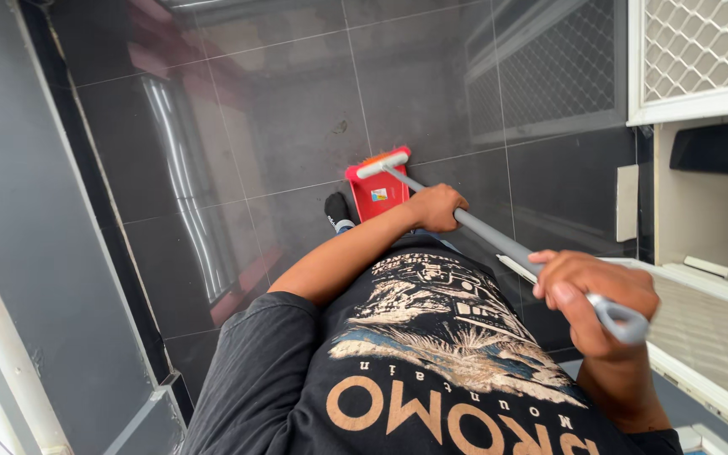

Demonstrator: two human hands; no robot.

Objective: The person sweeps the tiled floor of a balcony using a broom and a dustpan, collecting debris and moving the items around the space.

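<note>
Right hand (591, 291): grip closed around the top end of a grey broom handle (499, 242), near its hanging loop, thumb over the shaft. Left hand (437, 207): grip closed around the same handle lower down, arm extended forward. Handle runs diagonally from lower right up to a white neck on the broom head (383, 163), orange bristles just visible behind it. Head rests against the upper edge of a red dustpan (378, 193) lying on the dark grey tiled floor (297, 118). A black-socked foot (338, 209) stands just beside the dustpan's left edge. White mesh-panelled door (701, 59) at upper right.
</note>
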